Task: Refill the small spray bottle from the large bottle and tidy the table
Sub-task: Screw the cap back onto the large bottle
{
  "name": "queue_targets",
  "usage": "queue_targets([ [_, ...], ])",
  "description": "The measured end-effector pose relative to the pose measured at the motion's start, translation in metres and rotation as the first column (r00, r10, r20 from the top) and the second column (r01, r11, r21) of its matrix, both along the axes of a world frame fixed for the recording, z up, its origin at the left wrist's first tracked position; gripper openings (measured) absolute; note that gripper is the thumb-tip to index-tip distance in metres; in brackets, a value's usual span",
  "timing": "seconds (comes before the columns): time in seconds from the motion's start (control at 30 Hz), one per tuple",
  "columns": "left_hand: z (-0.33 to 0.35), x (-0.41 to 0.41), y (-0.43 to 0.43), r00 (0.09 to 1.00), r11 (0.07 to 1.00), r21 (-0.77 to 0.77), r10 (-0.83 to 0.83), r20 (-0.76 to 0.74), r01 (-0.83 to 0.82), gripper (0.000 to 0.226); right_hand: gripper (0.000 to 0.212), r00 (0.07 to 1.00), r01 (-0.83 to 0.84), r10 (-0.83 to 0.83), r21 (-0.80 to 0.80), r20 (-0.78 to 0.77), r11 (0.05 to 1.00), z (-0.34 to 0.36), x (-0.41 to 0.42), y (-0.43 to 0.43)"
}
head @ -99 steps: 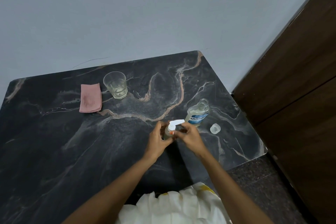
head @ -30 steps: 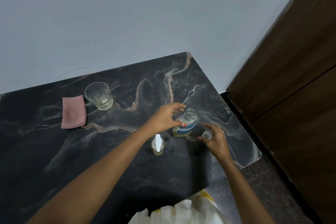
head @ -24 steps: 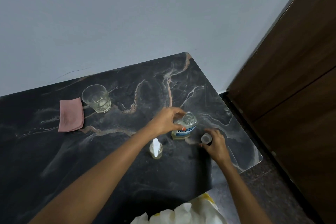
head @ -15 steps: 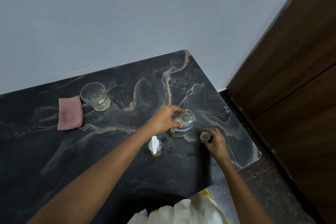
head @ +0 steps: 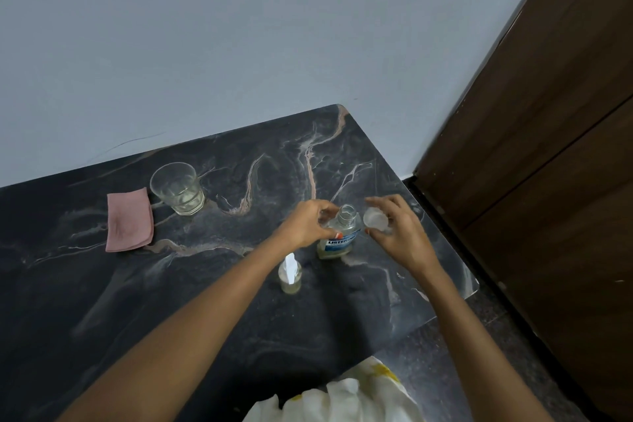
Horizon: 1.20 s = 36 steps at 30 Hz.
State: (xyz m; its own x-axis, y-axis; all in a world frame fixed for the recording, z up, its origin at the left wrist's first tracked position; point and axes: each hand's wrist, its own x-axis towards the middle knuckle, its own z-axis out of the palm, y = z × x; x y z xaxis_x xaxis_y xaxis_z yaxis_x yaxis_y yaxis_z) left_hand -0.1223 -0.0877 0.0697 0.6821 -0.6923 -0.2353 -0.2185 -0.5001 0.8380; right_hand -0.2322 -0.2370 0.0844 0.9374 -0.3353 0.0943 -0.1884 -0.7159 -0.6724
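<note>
The large clear bottle (head: 339, 236) with a blue label stands upright on the dark marble table (head: 171, 301), its mouth uncovered. My left hand (head: 306, 224) grips its shoulder from the left. My right hand (head: 394, 233) holds the bottle's clear cap (head: 375, 218) just right of the neck, raised off the table. The small spray bottle (head: 290, 272), white nozzle fitted, stands alone a little in front of my left wrist.
A drinking glass (head: 178, 188) with a little liquid stands at the back left, a folded pink cloth (head: 129, 219) beside it. The table's right edge lies close to my right hand; a brown wooden door (head: 548, 147) fills the right side.
Both hands left the spray bottle standing on the table. My left hand took hold of the large bottle; my right hand picked the cap off the table and raised it beside the neck.
</note>
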Motion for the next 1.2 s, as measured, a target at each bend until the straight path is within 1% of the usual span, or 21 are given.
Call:
queue_targets([
  [0.07,0.001,-0.001,0.0,1.0,1.0,-0.005,0.006,-0.001,-0.006,0.053,0.05,1.0,-0.026,0.025,-0.072,-0.014,0.997,0.008,0.003,0.003],
  [0.17,0.003,-0.001,0.0,1.0,1.0,-0.015,0.012,-0.029,-0.012,0.051,0.051,0.998,-0.059,0.053,-0.14,-0.042,0.988,0.017,0.008,0.006],
  [0.33,0.005,-0.002,0.0,1.0,1.0,-0.003,0.02,-0.018,-0.02,0.05,0.044,0.991,-0.114,0.099,-0.179,-0.088,0.977,0.033,0.019,0.008],
  [0.5,0.004,-0.002,0.001,0.999,0.999,0.025,0.036,-0.005,-0.036,0.051,0.035,0.958,-0.266,0.225,-0.258,-0.179,0.929,0.045,0.028,0.014],
  [0.63,0.004,-0.002,0.0,1.0,0.999,0.032,0.032,0.0,-0.032,0.048,0.037,0.927,-0.335,0.268,-0.259,-0.26,0.906,0.051,0.036,0.016],
  [0.8,0.005,-0.002,0.0,1.0,0.999,0.031,0.025,-0.007,-0.025,0.049,0.042,0.878,-0.43,0.323,-0.288,-0.353,0.856,0.051,0.039,0.023],
  [0.97,0.004,-0.002,0.0,1.0,1.0,0.018,0.026,-0.008,-0.025,0.048,0.042,0.884,-0.409,0.28,-0.328,-0.375,0.851,0.048,0.041,0.026],
  [1.1,0.003,-0.001,0.002,1.0,1.0,0.007,0.028,0.01,-0.028,0.046,0.037,0.927,-0.3,0.176,-0.374,-0.332,0.877,0.042,0.039,0.03],
  [1.2,0.003,-0.001,0.002,1.0,1.0,0.005,0.027,0.013,-0.027,0.045,0.048,0.942,-0.234,0.103,-0.402,-0.32,0.885,0.037,0.038,0.032],
])
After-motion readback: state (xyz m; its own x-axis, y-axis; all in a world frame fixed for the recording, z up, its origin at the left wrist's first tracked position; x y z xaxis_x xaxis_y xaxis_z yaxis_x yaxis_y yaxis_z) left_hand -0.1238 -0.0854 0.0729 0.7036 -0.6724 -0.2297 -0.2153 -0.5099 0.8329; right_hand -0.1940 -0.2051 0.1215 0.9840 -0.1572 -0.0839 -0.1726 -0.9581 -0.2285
